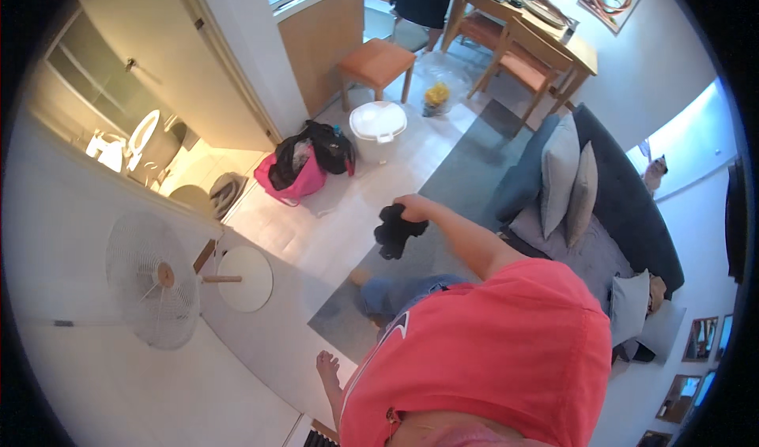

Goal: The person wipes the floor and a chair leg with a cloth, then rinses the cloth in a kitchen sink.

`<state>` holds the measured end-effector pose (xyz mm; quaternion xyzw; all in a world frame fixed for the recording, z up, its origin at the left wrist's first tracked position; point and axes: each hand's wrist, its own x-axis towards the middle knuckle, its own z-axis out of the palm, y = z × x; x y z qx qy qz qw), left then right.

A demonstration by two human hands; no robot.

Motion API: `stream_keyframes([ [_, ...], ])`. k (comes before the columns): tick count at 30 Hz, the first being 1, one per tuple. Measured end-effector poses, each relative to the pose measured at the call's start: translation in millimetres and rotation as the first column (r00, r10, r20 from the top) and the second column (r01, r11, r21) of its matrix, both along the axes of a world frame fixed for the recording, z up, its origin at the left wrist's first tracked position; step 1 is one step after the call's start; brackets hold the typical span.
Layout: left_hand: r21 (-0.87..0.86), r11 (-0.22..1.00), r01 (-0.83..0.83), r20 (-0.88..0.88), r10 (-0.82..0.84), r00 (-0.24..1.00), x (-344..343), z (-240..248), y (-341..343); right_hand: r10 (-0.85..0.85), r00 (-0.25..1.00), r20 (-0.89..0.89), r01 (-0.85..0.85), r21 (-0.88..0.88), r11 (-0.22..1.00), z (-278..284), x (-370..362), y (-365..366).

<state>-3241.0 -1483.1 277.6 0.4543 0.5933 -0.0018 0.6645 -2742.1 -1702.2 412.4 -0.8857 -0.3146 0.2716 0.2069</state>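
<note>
My right hand (411, 208) is stretched out in front of me, its fingers closed on a bunched black cloth (399, 230). The cloth hangs down in soft lumps above the floor, and its exact kind cannot be made out. My left hand (326, 363) is low at my left side, its fingers loosely bent and apart, holding nothing. Closest to that hand is the round white base (247, 279) of a standing fan. Past the black cloth sit a pink bag (296, 180) stuffed with dark items and a white lidded bin (378, 123).
A grey sofa (624, 202) with cushions (560, 174) lines the right, beside a grey rug (458, 174). The fan (154, 277) stands left, near an open bathroom door (158, 52). Ahead are an orange stool (378, 62), a wooden chair (526, 64) and another person (427, 0) by the table.
</note>
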Motion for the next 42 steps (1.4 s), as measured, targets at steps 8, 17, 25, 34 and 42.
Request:
stream_keyframes([
  [8,0.085,0.884,0.460,-0.079,-0.454,0.888,77,1,-34,-0.433,0.896,0.099,0.430,0.043,0.902,27,63,-201],
  [17,0.154,0.930,0.334,-0.088,-0.323,0.942,302,-62,-79,-0.671,0.623,-0.402,0.782,0.339,0.524,28,230,-328],
  [25,0.242,0.746,0.621,-0.104,-0.616,0.781,515,12,-166,-0.624,0.779,-0.064,0.625,0.158,0.765,35,410,-337],
  [34,0.249,0.537,0.806,-0.365,-0.719,0.591,694,-22,-144,-0.325,0.945,-0.018,0.326,0.085,0.942,-4,597,-290],
  [42,0.305,0.760,0.574,-0.035,-0.594,0.804,945,41,-158,-0.128,0.988,-0.082,0.091,-0.357,0.930,-37,804,-268],
])
